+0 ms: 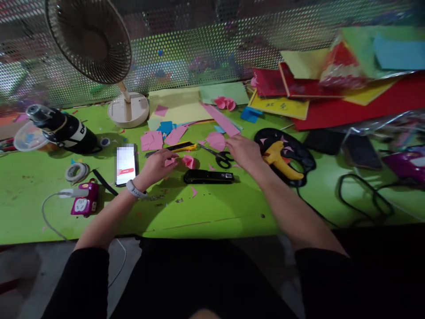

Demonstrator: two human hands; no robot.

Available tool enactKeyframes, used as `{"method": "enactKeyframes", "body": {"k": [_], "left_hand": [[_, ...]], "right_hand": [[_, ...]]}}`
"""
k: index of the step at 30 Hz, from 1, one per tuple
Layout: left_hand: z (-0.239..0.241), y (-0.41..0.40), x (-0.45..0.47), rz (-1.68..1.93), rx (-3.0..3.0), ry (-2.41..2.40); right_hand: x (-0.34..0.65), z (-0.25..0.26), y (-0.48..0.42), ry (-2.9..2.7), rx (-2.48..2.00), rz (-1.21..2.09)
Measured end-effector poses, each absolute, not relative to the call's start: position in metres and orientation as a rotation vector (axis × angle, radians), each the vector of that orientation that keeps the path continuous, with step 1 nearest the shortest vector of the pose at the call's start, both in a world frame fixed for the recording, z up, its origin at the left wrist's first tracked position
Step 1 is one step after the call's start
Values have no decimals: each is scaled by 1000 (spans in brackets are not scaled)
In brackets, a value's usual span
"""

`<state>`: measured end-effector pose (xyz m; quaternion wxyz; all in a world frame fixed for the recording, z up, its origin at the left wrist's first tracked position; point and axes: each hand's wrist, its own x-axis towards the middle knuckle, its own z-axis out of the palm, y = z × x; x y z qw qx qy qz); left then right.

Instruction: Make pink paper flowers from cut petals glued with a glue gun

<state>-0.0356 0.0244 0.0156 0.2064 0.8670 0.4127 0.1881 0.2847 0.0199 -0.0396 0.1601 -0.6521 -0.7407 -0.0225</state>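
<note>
My left hand [158, 166], with a pale band at its wrist, is closed on a small piece of pink paper [171, 162]. Just right of it sits a crumpled pink paper flower [188, 161]. My right hand [245, 153] is open, its fingertips at the right edge of rounded pink paper pieces [215, 141]. Black-handled scissors [223, 160] lie beside those fingers, blades pointing left. Between my hands and nearer me is a black stapler [208, 177]. A yellow utility knife [181, 147] rests behind the flower.
A glue gun [280, 160] with a yellow body lies on a black pad [303, 155] at right. To the left are a phone [126, 166], tape roll [76, 172], purple power strip [85, 199] and black bottle [66, 130]. A fan [128, 108] and coloured paper [175, 104] stand behind.
</note>
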Motion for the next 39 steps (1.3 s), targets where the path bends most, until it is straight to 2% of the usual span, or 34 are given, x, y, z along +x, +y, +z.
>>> {"method": "enactKeyframes", "body": {"k": [5,12,19,28,34,39], "left_hand": [[12,28,-24,440,2480,1119],[9,38,-13,399,2502,1149],[2,43,-10,362,2506,1045],[16,43,-21,653,2244,976],[5,48,-26,886,2005,1017],[-1,49,-27,931,1783,965]], "right_hand": [[283,-35,11,-2058,-1762,-92],[285,6,-21,-2084,-1497,229],[315,29,-62,-1915,-1618,123],[360,18,-98,-1591,-1925,76],[369,14,-91,-1718,-2263,-71],[371,3,-84,-1797,-2663,50]]}}
